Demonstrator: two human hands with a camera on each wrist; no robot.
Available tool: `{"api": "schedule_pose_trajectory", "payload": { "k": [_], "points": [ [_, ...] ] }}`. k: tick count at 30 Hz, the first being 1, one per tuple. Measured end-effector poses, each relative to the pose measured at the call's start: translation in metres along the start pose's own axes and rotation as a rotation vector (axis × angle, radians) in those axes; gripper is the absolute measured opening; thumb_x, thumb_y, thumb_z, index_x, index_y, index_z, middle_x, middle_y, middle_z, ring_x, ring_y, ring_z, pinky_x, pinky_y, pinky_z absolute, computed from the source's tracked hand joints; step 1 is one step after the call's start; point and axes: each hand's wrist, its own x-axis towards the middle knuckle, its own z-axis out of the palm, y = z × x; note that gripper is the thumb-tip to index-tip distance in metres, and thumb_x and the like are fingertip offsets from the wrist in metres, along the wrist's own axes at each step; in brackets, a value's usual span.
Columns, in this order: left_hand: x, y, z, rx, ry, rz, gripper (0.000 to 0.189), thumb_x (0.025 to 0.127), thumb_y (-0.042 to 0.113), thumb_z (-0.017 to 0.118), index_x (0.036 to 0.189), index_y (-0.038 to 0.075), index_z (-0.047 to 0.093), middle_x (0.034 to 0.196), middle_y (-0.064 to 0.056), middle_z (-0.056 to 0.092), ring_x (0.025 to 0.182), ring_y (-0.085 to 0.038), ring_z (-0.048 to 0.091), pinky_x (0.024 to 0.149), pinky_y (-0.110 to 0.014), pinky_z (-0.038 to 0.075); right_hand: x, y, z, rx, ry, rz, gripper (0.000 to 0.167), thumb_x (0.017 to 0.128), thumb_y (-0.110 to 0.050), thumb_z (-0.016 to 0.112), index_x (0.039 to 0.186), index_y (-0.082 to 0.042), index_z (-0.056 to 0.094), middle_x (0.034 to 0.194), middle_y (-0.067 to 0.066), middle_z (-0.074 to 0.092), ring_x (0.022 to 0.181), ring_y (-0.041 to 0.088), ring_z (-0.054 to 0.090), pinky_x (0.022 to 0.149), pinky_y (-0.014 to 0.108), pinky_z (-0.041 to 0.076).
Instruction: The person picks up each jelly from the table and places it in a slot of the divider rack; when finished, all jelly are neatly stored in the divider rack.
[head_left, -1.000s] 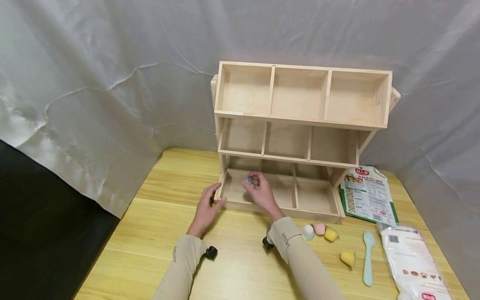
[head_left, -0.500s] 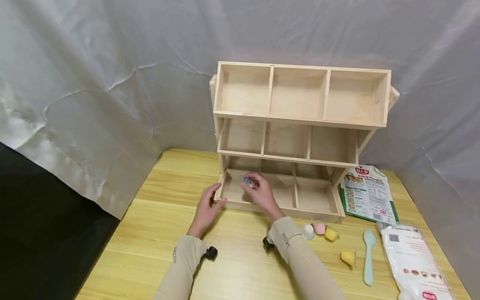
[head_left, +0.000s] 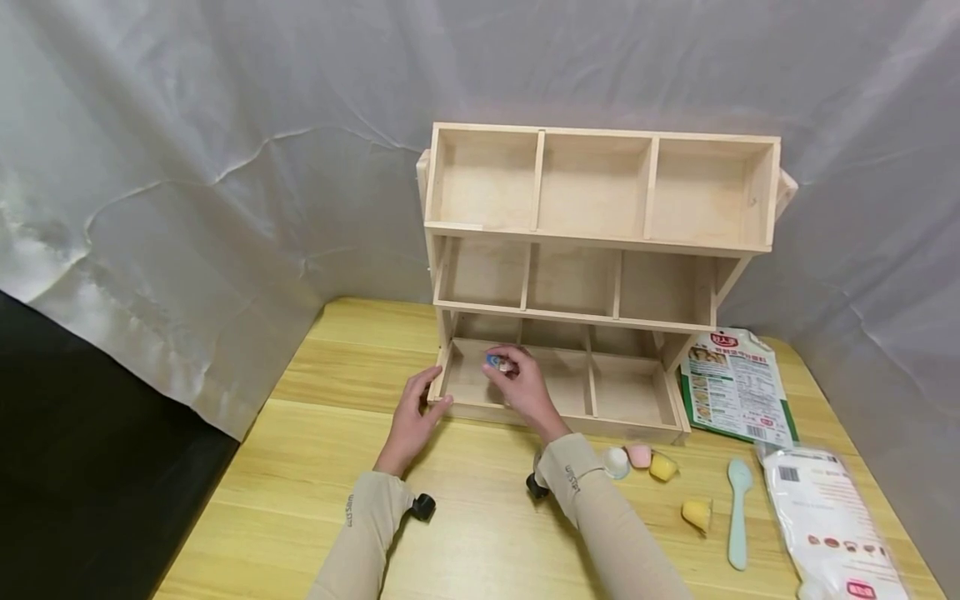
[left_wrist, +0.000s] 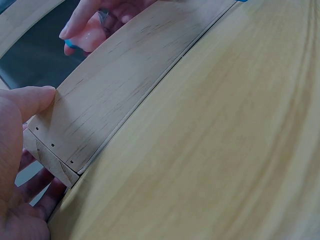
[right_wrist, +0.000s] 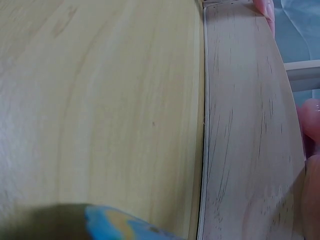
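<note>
Nearby, small cups [head_left: 639, 455], spoon [head_left: 738, 523], packets [head_left: 834, 525], right grip [head_left: 525, 392] pinching blue-topped item [head_left: 493, 361], left grip [head_left: 411, 423] holding wooden rack [head_left: 573, 317]

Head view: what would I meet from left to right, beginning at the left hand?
Left hand, right hand holding a blue-ended object, small white cup, pink cup, yellow cup, second yellow cup, pale green spoon, white printed bag.

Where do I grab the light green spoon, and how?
Probably mid-handle, pinching its narrow width from above, reaching from your side. The spoon lies with its handle toward you, bowl away; the yellow cup and white packet flank it.
</note>
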Motion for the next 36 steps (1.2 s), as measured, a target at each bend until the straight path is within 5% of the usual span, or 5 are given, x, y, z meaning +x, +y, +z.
{"api": "schedule_pose_trajectory", "payload": {
  "k": [25,31,36],
  "points": [
    [-0.001,0.001,0.000,-0.012,0.006,0.002,0.058,0.101,0.032,0.069,0.154,0.025,0.047,0.158,-0.003,0.040,0.144,-0.031,0.043,0.119,-0.053,0.038,-0.001,0.001,0.000,-0.064,-0.005,-0.017,0.029,0.095,-0.015,0.077,0.123,-0.012,0.072,0.126,0.010,0.060,0.105,0.022,0.061,0.083,0.023,0.056],
    [-0.002,0.002,0.000,-0.002,0.009,0.012,0.058,0.101,0.031,0.069,0.154,0.024,0.048,0.158,-0.004,0.041,0.145,-0.032,0.043,0.121,-0.052,0.037,-0.004,0.003,0.005,-0.277,-0.037,-0.128,0.034,0.091,-0.011,0.081,0.122,-0.004,0.072,0.116,0.013,0.063,0.090,0.020,0.061,0.072,0.023,0.055],
    [-0.001,0.001,0.001,-0.001,0.011,0.020,0.058,0.101,0.028,0.069,0.154,0.023,0.048,0.158,-0.005,0.041,0.144,-0.032,0.045,0.117,-0.052,0.040,-0.010,0.003,0.010,-0.505,-0.110,-0.229,0.032,0.089,-0.015,0.083,0.119,-0.008,0.074,0.116,0.009,0.063,0.092,0.021,0.063,0.078,0.031,0.059]
  ]
}}
